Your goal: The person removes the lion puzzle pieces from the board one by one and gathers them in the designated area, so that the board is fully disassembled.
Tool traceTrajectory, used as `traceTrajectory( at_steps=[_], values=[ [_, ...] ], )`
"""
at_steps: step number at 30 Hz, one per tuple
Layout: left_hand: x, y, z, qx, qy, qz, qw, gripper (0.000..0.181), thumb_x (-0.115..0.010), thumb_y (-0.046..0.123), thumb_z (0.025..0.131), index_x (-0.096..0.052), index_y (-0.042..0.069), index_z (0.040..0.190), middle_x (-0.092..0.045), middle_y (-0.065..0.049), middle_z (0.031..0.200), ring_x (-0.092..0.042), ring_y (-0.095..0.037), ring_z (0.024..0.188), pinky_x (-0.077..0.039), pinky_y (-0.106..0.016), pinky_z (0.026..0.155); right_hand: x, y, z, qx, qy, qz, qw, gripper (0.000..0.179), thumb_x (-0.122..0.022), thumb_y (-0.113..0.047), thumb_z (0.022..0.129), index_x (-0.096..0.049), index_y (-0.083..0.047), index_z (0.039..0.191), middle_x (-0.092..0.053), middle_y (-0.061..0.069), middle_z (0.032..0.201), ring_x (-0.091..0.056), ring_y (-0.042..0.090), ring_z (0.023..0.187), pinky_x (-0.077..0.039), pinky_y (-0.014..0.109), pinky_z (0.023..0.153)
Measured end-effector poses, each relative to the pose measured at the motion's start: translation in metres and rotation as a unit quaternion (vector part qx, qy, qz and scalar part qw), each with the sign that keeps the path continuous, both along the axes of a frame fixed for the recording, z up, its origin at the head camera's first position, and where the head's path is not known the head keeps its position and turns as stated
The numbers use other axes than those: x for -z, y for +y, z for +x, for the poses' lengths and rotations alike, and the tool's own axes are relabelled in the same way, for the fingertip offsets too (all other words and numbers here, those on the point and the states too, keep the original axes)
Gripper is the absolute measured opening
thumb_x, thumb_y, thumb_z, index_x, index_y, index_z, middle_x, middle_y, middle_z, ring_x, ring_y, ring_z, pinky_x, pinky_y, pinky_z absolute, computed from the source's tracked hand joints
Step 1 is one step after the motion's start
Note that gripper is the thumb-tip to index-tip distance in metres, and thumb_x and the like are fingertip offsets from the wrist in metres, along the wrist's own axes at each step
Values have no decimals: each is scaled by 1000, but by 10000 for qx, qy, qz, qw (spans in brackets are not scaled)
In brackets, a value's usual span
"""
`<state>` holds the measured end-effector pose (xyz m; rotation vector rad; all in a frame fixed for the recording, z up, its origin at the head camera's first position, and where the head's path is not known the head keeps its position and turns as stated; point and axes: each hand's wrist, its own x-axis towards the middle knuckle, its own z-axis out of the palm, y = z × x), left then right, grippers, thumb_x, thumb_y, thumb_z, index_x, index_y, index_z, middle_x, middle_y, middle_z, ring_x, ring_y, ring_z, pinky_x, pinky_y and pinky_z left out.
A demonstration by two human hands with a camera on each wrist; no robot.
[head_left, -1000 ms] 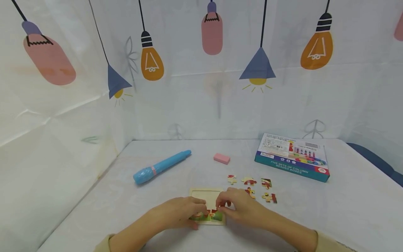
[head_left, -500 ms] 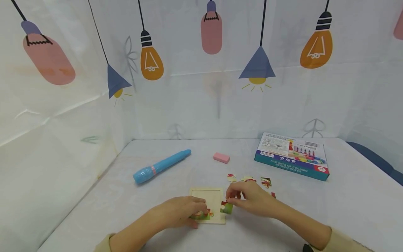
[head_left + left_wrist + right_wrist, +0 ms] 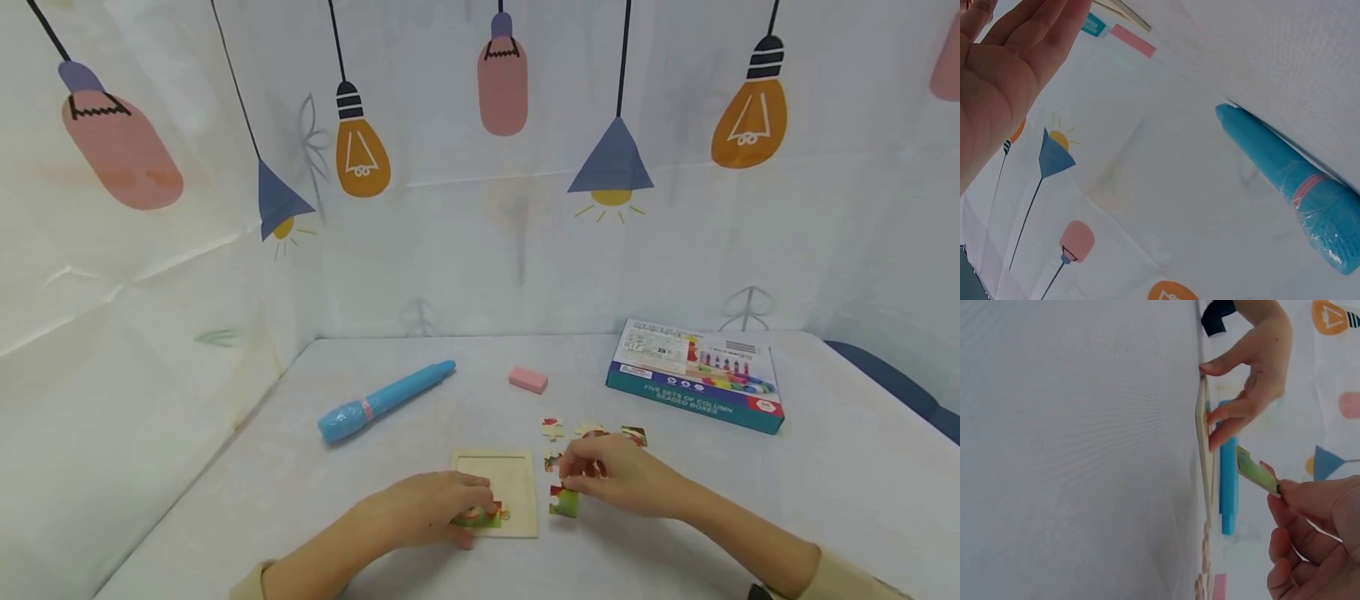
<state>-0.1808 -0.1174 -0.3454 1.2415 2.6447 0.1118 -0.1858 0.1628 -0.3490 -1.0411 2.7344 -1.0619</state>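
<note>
My right hand [image 3: 618, 473] pinches a green and red jigsaw puzzle piece [image 3: 564, 502] between thumb and fingertips. In the right wrist view this piece [image 3: 1256, 472] is held tilted and raised off the table. To its left lies a pale wooden puzzle tray [image 3: 533, 492]. My left hand [image 3: 431, 508] rests on the tray's left side, its fingertips on a joined green piece [image 3: 487, 521] and its thumb by the near edge. The left fingers partly cover that piece. Most of the tray's floor shows bare wood.
Several loose puzzle pieces [image 3: 552, 428] lie behind the right hand, which partly hides some. A pink eraser-like block [image 3: 528, 380] sits farther back. A blue tube-shaped thing [image 3: 386, 402] lies at the left, and a flat printed box [image 3: 696, 375] at the back right.
My right hand has lifted the green and red puzzle piece from the tray and carried it right, past the tray's edge. My left hand has stayed on the tray.
</note>
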Motion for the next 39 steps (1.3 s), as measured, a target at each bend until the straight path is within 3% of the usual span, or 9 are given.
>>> traceTrajectory(
  at_steps=[4, 13, 23, 39],
  values=[
    [0, 0, 1, -50, 16, -8, 10000, 31, -71, 31, 78, -59, 28, 107, -52, 4, 129, -51, -11, 113, -44, -30, 89, -3, 9, 0, -92, 82, -45, 9999, 4, -66, -24, 85, -63, -21, 87, -54, -16, 73, -47, 4, 67, -41, 19, 57],
    [-2, -1, 2, -8, -9, 21, 10000, 29, -70, 29, 80, -59, 27, 106, -52, 5, 128, -51, -10, 112, -44, -29, 88, 3, 27, -2, -186, -167, 81, 9997, 7, -64, -28, 86, -62, -21, 87, -58, -16, 75, -49, 4, 69, -42, 20, 57],
    [-1, 0, 2, -86, -70, 16, 9999, 28, -70, 30, 79, -59, 27, 105, -53, 6, 127, -52, -8, 108, -45, -28, 86, 3, 52, -4, -406, -144, -130, 9990, 8, -62, -26, 87, -62, -19, 91, -59, -14, 76, -51, 5, 68, -42, 20, 56],
    [-3, 0, 2, -210, -113, -24, 9997, 28, -69, 30, 80, -59, 28, 107, -51, 3, 131, -50, -13, 115, -45, -31, 88, 4, 84, -4, -756, -278, -122, 9967, 5, -61, -21, 89, -62, -18, 92, -62, -11, 80, -53, 6, 74, -44, 21, 61]
  ],
)
